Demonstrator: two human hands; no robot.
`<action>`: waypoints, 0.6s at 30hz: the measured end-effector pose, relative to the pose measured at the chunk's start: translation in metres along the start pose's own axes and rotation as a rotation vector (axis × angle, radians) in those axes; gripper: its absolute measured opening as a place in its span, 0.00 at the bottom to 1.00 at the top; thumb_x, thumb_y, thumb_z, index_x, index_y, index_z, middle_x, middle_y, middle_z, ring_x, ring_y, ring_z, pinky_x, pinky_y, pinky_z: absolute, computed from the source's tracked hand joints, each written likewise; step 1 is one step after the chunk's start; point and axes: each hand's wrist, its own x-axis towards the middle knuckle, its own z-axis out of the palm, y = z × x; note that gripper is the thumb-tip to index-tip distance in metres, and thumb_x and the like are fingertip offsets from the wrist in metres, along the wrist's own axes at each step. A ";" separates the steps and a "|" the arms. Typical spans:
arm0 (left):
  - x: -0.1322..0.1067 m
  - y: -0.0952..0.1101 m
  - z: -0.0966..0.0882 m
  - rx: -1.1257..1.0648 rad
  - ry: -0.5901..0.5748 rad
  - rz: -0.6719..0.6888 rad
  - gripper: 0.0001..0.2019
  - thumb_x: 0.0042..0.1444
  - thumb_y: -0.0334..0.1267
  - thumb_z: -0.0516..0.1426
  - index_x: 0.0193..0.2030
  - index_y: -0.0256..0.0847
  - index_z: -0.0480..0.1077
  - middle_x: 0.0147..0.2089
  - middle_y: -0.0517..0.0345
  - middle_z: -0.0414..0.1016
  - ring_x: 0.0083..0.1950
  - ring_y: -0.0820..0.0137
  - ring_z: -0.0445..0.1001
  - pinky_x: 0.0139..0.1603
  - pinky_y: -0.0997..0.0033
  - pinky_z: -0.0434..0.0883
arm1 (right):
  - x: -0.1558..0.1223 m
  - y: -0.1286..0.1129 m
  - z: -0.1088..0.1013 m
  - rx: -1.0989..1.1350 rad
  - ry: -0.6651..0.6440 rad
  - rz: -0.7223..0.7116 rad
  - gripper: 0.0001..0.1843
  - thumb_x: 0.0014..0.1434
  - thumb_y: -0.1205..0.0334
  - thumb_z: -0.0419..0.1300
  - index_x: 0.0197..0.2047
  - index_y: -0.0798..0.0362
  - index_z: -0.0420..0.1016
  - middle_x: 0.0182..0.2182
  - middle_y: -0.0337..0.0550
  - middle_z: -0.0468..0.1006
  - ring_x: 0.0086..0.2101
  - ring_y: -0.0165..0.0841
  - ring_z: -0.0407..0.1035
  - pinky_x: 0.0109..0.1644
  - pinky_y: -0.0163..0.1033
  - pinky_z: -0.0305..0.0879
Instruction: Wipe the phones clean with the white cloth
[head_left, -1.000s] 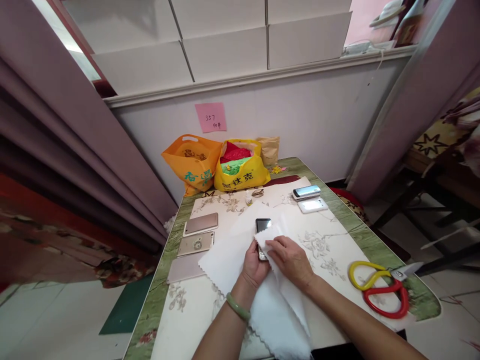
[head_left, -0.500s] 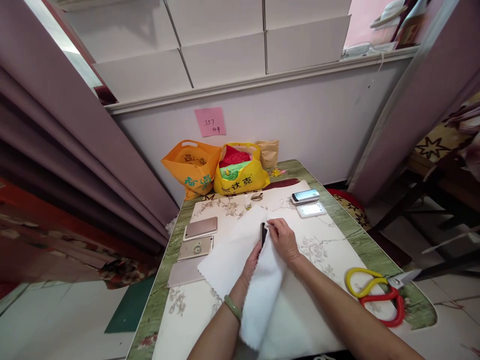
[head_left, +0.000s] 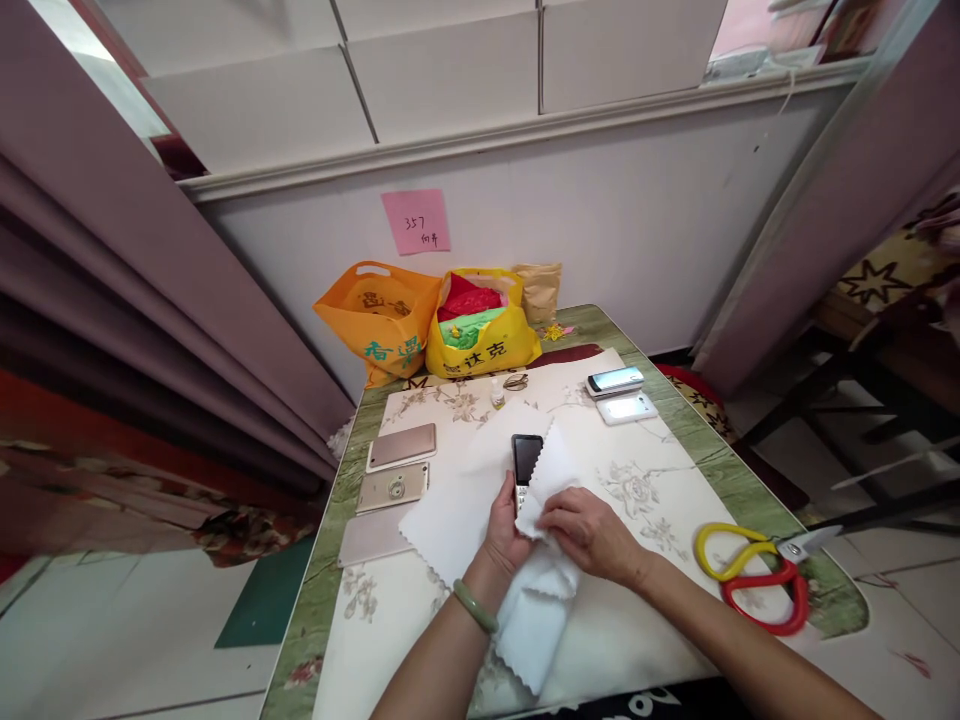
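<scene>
A dark keypad mobile phone (head_left: 527, 458) sits upright in my left hand (head_left: 507, 525), its screen and part of its keys showing. White cleaning cloth (head_left: 536, 620) with zigzag edges lies behind the phone and hangs below it. My right hand (head_left: 592, 535) pinches a fold of this cloth against the phone's right side and lower keys, so part of the keypad is hidden. Left of my hands lie a rose-coloured phone (head_left: 403, 447), a gold phone (head_left: 394, 487) with a ring on its back, and a pale pink phone (head_left: 375, 535).
Two phones, a slider phone (head_left: 615, 381) and a white phone (head_left: 627, 408), lie at the right rear. Scissors (head_left: 761, 575) rest at the right edge. A small bottle (head_left: 497, 393), glasses (head_left: 516, 382), an orange bag (head_left: 382, 325) and a yellow bag (head_left: 484, 340) stand farther back.
My right hand has moved down from the phone's top edge, drawing the cloth with it. The phone has turned so that its screen and keys now face me.
</scene>
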 end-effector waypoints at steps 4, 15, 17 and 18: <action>0.000 0.002 -0.007 0.009 0.013 -0.009 0.18 0.60 0.47 0.55 0.46 0.33 0.74 0.41 0.49 0.80 0.42 0.66 0.78 0.54 0.64 0.70 | 0.014 0.000 0.010 0.084 0.049 0.140 0.15 0.59 0.68 0.57 0.50 0.48 0.71 0.42 0.44 0.75 0.37 0.33 0.71 0.41 0.38 0.69; -0.001 0.000 -0.001 0.005 0.080 0.037 0.15 0.60 0.40 0.55 0.50 0.34 0.73 0.45 0.49 0.80 0.49 0.64 0.77 0.58 0.63 0.69 | 0.074 0.041 0.029 -0.060 0.412 0.407 0.06 0.64 0.59 0.56 0.41 0.49 0.73 0.34 0.41 0.75 0.35 0.34 0.70 0.40 0.39 0.67; -0.002 -0.001 0.000 0.050 0.059 0.029 0.17 0.60 0.40 0.55 0.54 0.35 0.72 0.48 0.48 0.79 0.52 0.62 0.76 0.59 0.62 0.68 | 0.081 0.047 0.029 -0.097 0.478 0.451 0.07 0.64 0.60 0.55 0.42 0.49 0.73 0.34 0.42 0.74 0.35 0.35 0.70 0.40 0.39 0.67; -0.003 -0.001 0.000 0.050 0.048 0.029 0.17 0.61 0.40 0.55 0.54 0.36 0.72 0.48 0.48 0.79 0.52 0.62 0.76 0.59 0.62 0.68 | 0.080 0.046 0.029 -0.112 0.485 0.446 0.07 0.65 0.61 0.54 0.42 0.50 0.73 0.35 0.42 0.75 0.36 0.35 0.70 0.41 0.40 0.67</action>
